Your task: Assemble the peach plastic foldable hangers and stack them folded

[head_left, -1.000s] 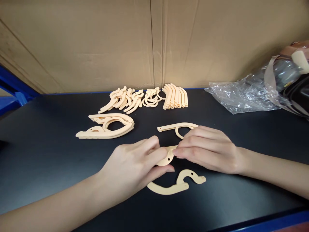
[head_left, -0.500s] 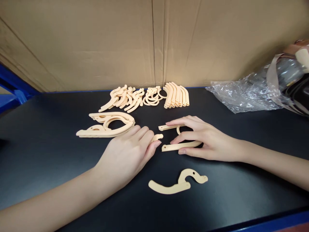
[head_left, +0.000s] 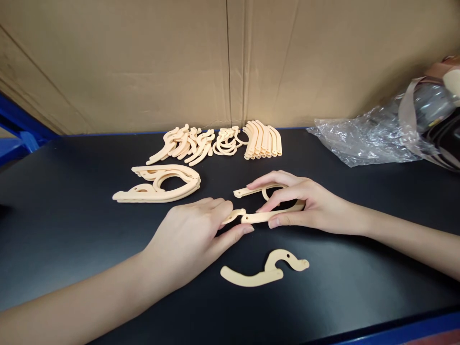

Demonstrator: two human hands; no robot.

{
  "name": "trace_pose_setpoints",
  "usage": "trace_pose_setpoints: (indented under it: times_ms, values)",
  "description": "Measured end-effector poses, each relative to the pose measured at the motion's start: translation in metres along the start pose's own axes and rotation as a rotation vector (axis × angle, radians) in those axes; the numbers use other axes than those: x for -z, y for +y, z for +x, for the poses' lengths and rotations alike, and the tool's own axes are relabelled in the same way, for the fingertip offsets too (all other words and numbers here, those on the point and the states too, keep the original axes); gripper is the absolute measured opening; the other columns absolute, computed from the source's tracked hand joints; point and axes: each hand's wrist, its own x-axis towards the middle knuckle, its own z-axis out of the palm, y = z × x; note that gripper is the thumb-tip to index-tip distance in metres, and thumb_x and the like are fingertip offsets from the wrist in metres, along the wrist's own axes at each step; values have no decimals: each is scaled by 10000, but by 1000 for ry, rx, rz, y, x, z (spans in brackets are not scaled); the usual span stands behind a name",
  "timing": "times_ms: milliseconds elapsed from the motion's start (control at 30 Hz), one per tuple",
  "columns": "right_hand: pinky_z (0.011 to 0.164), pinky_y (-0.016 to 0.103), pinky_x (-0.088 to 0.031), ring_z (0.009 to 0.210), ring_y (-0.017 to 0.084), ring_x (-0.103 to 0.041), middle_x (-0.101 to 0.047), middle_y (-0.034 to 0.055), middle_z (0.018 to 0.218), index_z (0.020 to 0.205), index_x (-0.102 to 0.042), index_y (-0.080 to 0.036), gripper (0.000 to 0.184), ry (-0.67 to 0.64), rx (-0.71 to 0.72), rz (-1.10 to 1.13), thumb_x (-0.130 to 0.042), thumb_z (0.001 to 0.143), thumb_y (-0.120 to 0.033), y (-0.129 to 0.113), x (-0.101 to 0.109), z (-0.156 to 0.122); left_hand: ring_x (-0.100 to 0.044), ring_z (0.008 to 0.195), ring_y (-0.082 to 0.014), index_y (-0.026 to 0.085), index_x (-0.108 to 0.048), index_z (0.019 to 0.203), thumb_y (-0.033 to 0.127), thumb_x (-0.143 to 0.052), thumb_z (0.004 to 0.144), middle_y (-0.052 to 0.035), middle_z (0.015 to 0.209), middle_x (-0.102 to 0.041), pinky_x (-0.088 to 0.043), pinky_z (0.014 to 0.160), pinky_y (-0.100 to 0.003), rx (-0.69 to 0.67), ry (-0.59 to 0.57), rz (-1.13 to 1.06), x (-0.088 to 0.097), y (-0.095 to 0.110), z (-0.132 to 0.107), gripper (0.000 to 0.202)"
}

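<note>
My left hand (head_left: 196, 230) pinches a small cream plastic piece (head_left: 234, 214) between thumb and fingers, its tip touching a curved cream arm piece (head_left: 264, 216). My right hand (head_left: 305, 201) holds that curved arm piece, thumb under it and fingers arched over it. Just behind the fingers lies another curved cream piece (head_left: 247, 190) flat on the black table (head_left: 72, 230). A wavy hook-shaped cream piece (head_left: 264, 272) lies loose in front of both hands.
A stack of assembled cream parts (head_left: 160, 184) lies to the left. Rows of loose cream parts (head_left: 219, 143) sit at the back against a cardboard wall (head_left: 230, 62). Crumpled clear plastic (head_left: 362, 139) and a wrapped dark object (head_left: 434, 120) lie at right.
A second ago both hands pressed one piece together near the front. They moved back, the right hand took the curved arm piece, and the left hand brought its small piece against its end.
</note>
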Motion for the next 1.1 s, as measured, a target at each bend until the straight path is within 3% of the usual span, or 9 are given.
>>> trace_pose_setpoints:
  times_ms: [267, 467, 633, 833, 1100]
  values:
    - [989, 398, -521, 1228, 220, -532, -600, 36, 1301, 1001, -760, -277, 190, 32, 66, -61, -762, 811, -295, 3, 1, 1, -433, 428, -95, 190, -421, 645, 456, -393, 1014, 53, 553, -443, -248, 432, -213, -24, 27, -18, -3, -1, -1, 455]
    - [898, 324, -556, 1207, 203, -540, -607, 45, 1281, 1003, -763, -264, 196, 12, 71, -42, -767, 808, -271, 2, 1, 2, -489, 415, -108, 185, -450, 634, 472, -258, 1038, 36, 527, -490, -289, 430, -226, -134, 20, 77, 2, -1, 2, 532]
    - [930, 338, -541, 1192, 197, -550, -615, 40, 1265, 1008, -765, -273, 206, 9, 80, -39, -773, 803, -258, 1, 0, 2, -506, 390, -118, 186, -468, 627, 452, -211, 1046, 29, 511, -504, -300, 415, -243, -210, 34, 149, 2, -4, 5, 559]
    - [880, 294, -554, 1186, 188, -553, -614, 43, 1236, 997, -764, -260, 191, 15, 65, -28, -769, 806, -271, 0, -1, 1, -483, 368, -122, 188, -470, 629, 426, -232, 1049, 39, 497, -470, -289, 395, -258, -253, 88, 220, 1, -4, 2, 538]
    - [912, 339, -524, 1153, 198, -567, -610, 44, 1220, 961, -753, -243, 161, 9, 46, -79, -759, 813, -307, 0, -1, 3, -510, 391, -142, 189, -485, 660, 367, -264, 1054, 30, 520, -491, -287, 406, -287, -311, 97, 328, 1, -2, 1, 486]
